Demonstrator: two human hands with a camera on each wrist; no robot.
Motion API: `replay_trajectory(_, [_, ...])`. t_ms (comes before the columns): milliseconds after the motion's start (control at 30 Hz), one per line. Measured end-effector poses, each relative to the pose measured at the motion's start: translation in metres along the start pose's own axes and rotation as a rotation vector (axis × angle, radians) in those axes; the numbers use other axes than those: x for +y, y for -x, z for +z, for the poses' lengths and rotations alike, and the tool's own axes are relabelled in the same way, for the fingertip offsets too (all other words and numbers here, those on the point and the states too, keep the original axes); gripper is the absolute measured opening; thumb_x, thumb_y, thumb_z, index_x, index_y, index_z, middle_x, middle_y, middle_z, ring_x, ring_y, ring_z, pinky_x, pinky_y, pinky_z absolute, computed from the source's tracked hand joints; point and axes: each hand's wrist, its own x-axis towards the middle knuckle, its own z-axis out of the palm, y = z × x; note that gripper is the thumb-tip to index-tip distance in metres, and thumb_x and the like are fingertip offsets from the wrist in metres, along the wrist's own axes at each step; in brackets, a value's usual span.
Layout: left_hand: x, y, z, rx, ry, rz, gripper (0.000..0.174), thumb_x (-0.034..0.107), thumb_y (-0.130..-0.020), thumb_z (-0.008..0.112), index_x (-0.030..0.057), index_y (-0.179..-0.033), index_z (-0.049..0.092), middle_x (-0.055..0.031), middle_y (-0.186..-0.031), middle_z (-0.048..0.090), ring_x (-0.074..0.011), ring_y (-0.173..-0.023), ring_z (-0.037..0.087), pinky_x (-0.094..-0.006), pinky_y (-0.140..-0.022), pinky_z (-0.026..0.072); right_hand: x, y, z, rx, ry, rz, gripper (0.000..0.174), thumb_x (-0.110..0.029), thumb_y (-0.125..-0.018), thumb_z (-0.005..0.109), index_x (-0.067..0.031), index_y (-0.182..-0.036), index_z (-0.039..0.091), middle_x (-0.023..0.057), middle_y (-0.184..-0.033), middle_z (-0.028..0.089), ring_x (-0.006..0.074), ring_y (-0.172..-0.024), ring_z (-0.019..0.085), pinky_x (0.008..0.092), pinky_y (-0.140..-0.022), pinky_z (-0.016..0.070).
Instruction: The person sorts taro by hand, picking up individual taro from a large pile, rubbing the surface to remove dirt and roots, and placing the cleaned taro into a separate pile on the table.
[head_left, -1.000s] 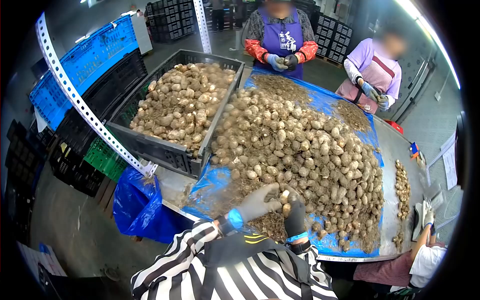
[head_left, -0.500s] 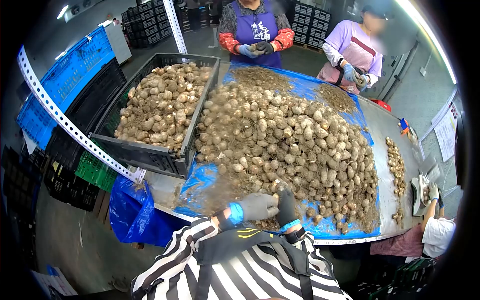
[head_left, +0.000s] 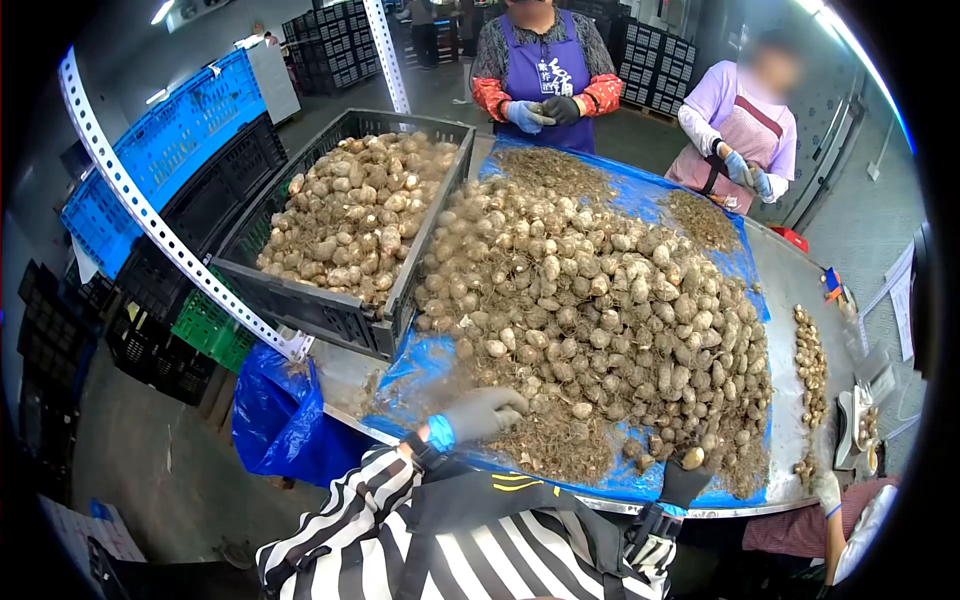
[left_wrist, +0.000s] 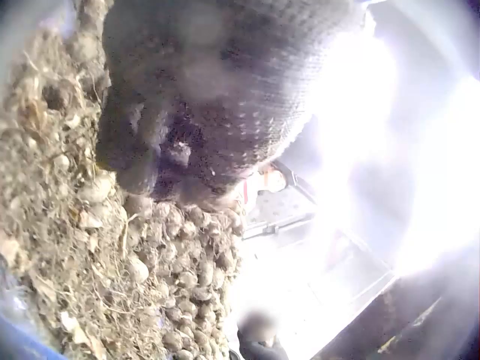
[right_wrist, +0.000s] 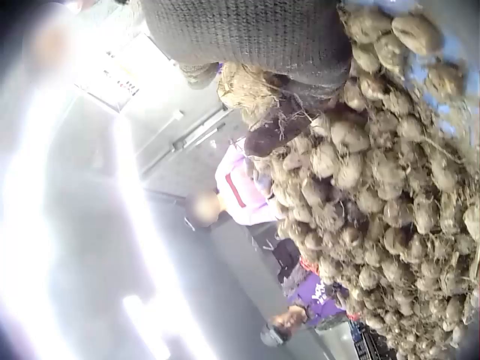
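Observation:
My gloved left hand (head_left: 480, 414) hovers over loose roots and dirt at the near side of a heap of brown, hairy tubers (head_left: 620, 330). In the left wrist view this hand (left_wrist: 217, 90) has its fingers loosely bent, with nothing visible held. Farther right, at the table's near edge, my right hand (head_left: 684, 486) holds a pale tuber (head_left: 693, 458). In the right wrist view the gloved right hand (right_wrist: 255, 37) grips that rooty tuber (right_wrist: 244, 91) between thumb and fingers, beside the heap (right_wrist: 390, 217); part of it is hidden by the glove.
A black crate (head_left: 300, 300) full of tubers stands left of the heap. Blue sheeting (head_left: 745, 262) lies under the heap. A small row of tubers (head_left: 808, 370) and a scale (head_left: 850, 430) are at right. Two people stand across the table; another person's arm (head_left: 835, 540) is at right.
My hands have parted: the right has moved right with a tuber, the left slightly left and away from it. The head view has shifted slightly.

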Motion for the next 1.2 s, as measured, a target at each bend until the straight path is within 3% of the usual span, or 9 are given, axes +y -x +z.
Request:
replay_trajectory(233, [-0.006, -0.006, -0.008, -0.045, -0.131, 0.061, 0.026, 0.02, -0.092, 0.059, 0.0066, -0.112, 0.069, -0.0141, -0.112, 0.069, -0.0273, -0.107, 0.063, -0.0365, -0.094, 0.0477, 0.035, -0.006, -0.042, -0.033, 0.258, -0.269, 0.058, 0.001, -0.084, 0.064, 0.0051, -0.138, 0.043, 0.0171, -0.117, 0.06, 0.0235, -0.096, 0.064, 0.0317, -0.082, 0.054])
replay_trajectory(367, [-0.023, -0.016, 0.012, 0.042, -0.04, 0.005, 0.025, 0.016, -0.089, 0.057, 0.0024, -0.106, 0.07, -0.0148, -0.108, 0.069, -0.0283, -0.103, 0.063, -0.037, -0.091, 0.0475, 0.029, -0.022, -0.073, 0.117, 0.448, -0.146, 0.02, -0.01, -0.08, 0.072, -0.0006, -0.096, 0.063, 0.0123, -0.078, 0.063, 0.0285, -0.073, 0.063, 0.0352, -0.064, 0.0516])
replay_trajectory(567, [-0.033, -0.02, 0.032, -0.004, -0.003, -0.058, 0.02, 0.01, -0.088, 0.06, 0.0012, -0.103, 0.071, -0.0138, -0.103, 0.071, -0.0235, -0.099, 0.066, -0.0319, -0.089, 0.049, 0.022, -0.018, -0.099, 0.017, 0.292, -0.017, 0.034, -0.013, -0.086, 0.069, 0.003, -0.113, 0.055, 0.0127, -0.105, 0.066, 0.0233, -0.099, 0.064, 0.0317, -0.089, 0.0503])
replay_trajectory(667, [-0.031, -0.024, 0.037, -0.008, 0.008, -0.076, 0.019, 0.011, -0.089, 0.061, 0.0013, -0.102, 0.071, -0.0136, -0.101, 0.071, -0.0221, -0.097, 0.066, -0.0313, -0.088, 0.0493, 0.045, -0.016, -0.116, -0.089, 0.189, 0.127, 0.031, -0.001, -0.09, 0.064, 0.0022, -0.118, 0.051, 0.0103, -0.105, 0.063, 0.0223, -0.099, 0.063, 0.0327, -0.084, 0.0551])
replay_trajectory(767, [-0.029, -0.023, 0.035, -0.005, -0.055, -0.051, 0.018, 0.012, -0.089, 0.061, 0.0011, -0.1, 0.071, -0.014, -0.096, 0.071, -0.0198, -0.092, 0.066, -0.0317, -0.084, 0.05, 0.063, -0.052, -0.13, -0.063, 0.135, 0.063, 0.028, -0.021, -0.095, 0.06, -0.0011, -0.114, 0.053, 0.0138, -0.103, 0.061, 0.031, -0.091, 0.062, 0.0412, -0.081, 0.0558])
replay_trajectory(1033, [-0.023, -0.015, 0.029, -0.013, -0.105, -0.164, 0.018, 0.015, -0.088, 0.062, -0.0026, -0.084, 0.065, -0.0105, -0.073, 0.062, -0.019, -0.069, 0.056, -0.0348, -0.065, 0.0453, 0.053, -0.203, -0.149, 0.462, -0.782, 0.343, 0.046, -0.018, -0.1, 0.052, 0.0004, -0.14, 0.04, 0.0178, -0.14, 0.042, 0.0364, -0.125, 0.049, 0.0468, -0.1, 0.0479])
replay_trajectory(1133, [-0.029, -0.014, 0.034, 0.089, 0.034, -0.028, 0.019, 0.013, -0.089, 0.06, -0.0014, -0.098, 0.067, -0.0134, -0.093, 0.067, -0.0225, -0.086, 0.063, -0.0333, -0.079, 0.0484, 0.043, -0.144, -0.093, -0.161, -0.087, 0.096, 0.04, -0.022, -0.103, 0.046, -0.0003, -0.137, 0.047, 0.0149, -0.126, 0.06, 0.0277, -0.113, 0.06, 0.0424, -0.101, 0.048])
replay_trajectory(1167, [-0.031, -0.009, 0.036, 0.128, 0.078, 0.006, 0.021, 0.013, -0.089, 0.059, -0.001, -0.103, 0.068, -0.0143, -0.099, 0.069, -0.0236, -0.091, 0.065, -0.0328, -0.083, 0.0495, 0.064, -0.131, -0.075, -0.145, -0.724, 0.459, 0.04, -0.022, -0.103, 0.043, 0.0, -0.137, 0.048, 0.0156, -0.127, 0.059, 0.0281, -0.115, 0.059, 0.0418, -0.098, 0.0504])
replay_trajectory(1200, [-0.031, -0.007, 0.036, 0.137, 0.056, -0.005, 0.023, 0.013, -0.089, 0.059, -0.0003, -0.107, 0.067, -0.015, -0.104, 0.069, -0.025, -0.097, 0.065, -0.033, -0.087, 0.0488, 0.061, -0.109, -0.054, -0.185, -0.672, 0.496, 0.041, -0.024, -0.102, 0.045, 0.0003, -0.136, 0.049, 0.016, -0.124, 0.06, 0.0273, -0.111, 0.061, 0.0407, -0.095, 0.0518])
